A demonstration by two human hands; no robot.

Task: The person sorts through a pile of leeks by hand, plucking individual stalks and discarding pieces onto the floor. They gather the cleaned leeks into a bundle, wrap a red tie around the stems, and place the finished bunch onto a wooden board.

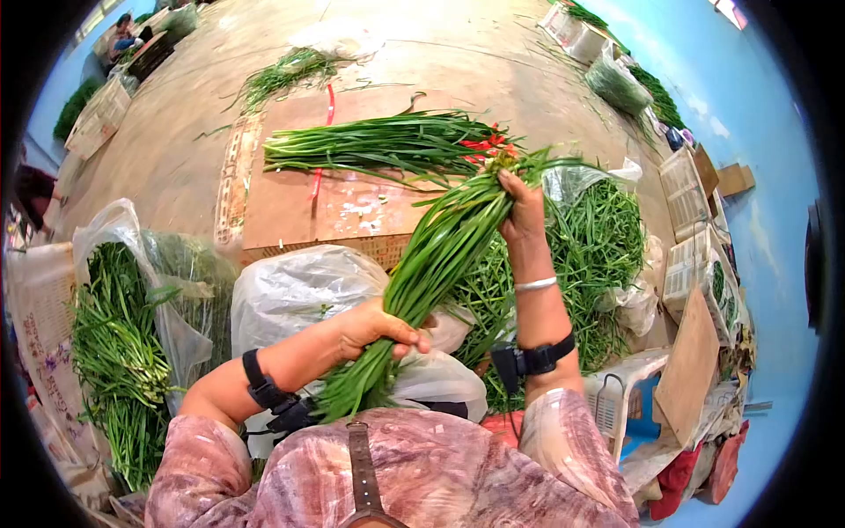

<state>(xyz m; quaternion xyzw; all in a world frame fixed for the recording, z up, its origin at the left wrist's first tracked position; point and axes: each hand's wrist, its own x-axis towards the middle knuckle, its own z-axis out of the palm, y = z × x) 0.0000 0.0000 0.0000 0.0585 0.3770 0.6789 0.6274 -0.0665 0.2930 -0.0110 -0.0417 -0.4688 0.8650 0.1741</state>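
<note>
A long bunch of garlic chives (449, 233) slants across in front of my chest. My left hand (383, 330) is wrapped round its lower part, near the leafy tips. Higher up at the right, my right hand (524, 204) grips the other end, where yellowish bits show. Beyond the bunch, a thicker bundle of chives (370, 148) lies flat on a cardboard box (286, 211). A red strip (318, 182) runs beneath that bundle, and several red ties (488, 141) sit at its right end.
Loose chives (598, 238) are heaped at the right, beside my right forearm. More greens (119, 326) fill a plastic-lined sack at the left. White plastic bags (304, 290) bulge before me. White crates (691, 264) line the blue wall; a person (123, 40) sits far left.
</note>
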